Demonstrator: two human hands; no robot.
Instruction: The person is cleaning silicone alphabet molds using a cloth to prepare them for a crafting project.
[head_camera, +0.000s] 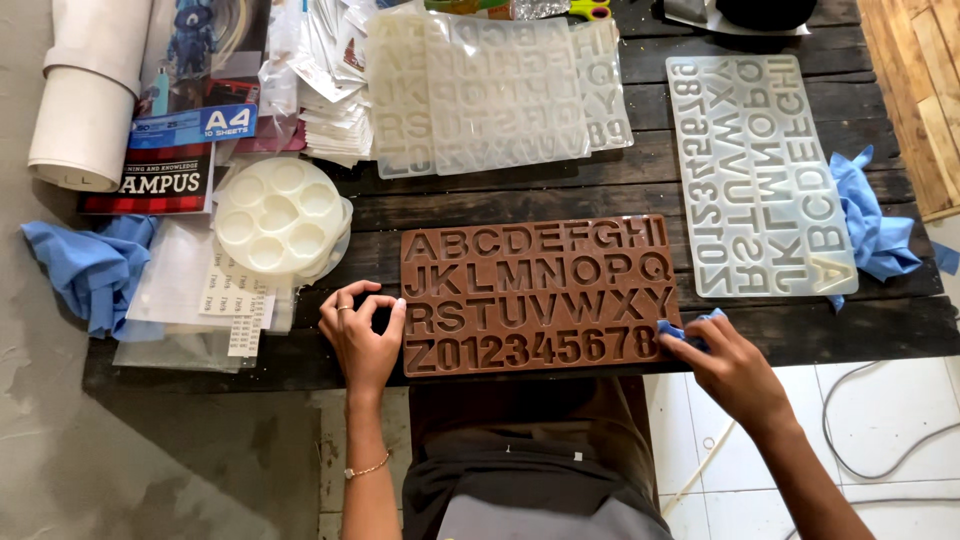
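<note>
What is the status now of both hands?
Left hand steadies brown letter mould. Right hand presses blue cloth on its right edge. Nothing in the way.

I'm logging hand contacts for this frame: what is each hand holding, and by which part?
The right hand pinches a bunched blue cloth against the brown letter mould's lower right corner. The left hand grips nothing; its fingers rest at the mould's left edge.

Bare planks (500, 195) between mould rows

Bare forearms, no sleeves in sight. The left hand (362, 335) wears a ring on one finger, a thin gold chain bracelet circling its wrist. Right hand (722, 365) unadorned. Dark brown and grey clothing below.
</note>
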